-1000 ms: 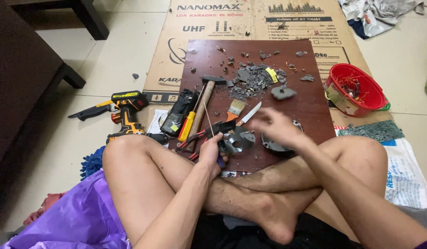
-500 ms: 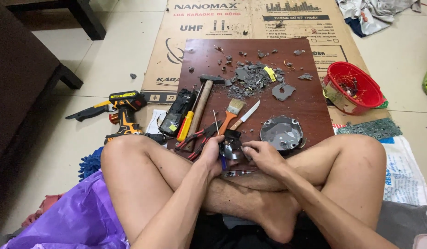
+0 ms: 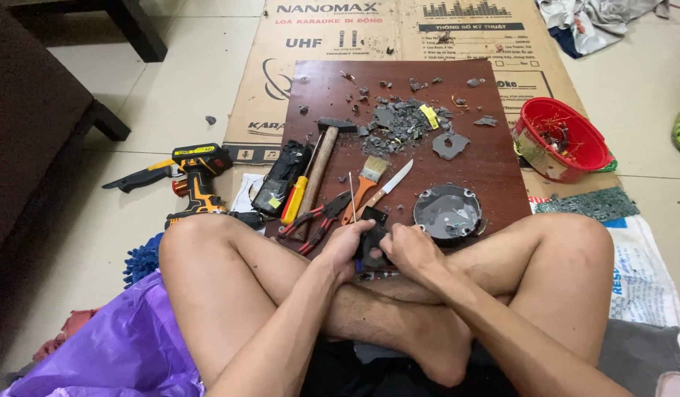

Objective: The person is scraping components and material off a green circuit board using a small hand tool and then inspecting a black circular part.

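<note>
Head view: the red basket [image 3: 568,131], right of the wooden board [image 3: 494,165], holds tangled scraps. My left hand [image 3: 347,248] and right hand [image 3: 410,250] are both closed around a small black part [image 3: 371,239] at the board's near edge; its long axis runs roughly upright, away from me.

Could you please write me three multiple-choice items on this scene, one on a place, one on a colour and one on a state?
1. Where does the round dark part lie?
A. on the wooden board
B. in the basket
C. on the purple sheet

2. What colour is the basket?
A. blue
B. red
C. white

3. What are the hands doing?
A. both rest on the knees
B. one lifts the hammer
C. both grip a small dark piece

Answers: 1 A, it sits at the board's near right edge. 2 B, its rim and walls are red. 3 C, left hand and right hand close on it together.
</note>
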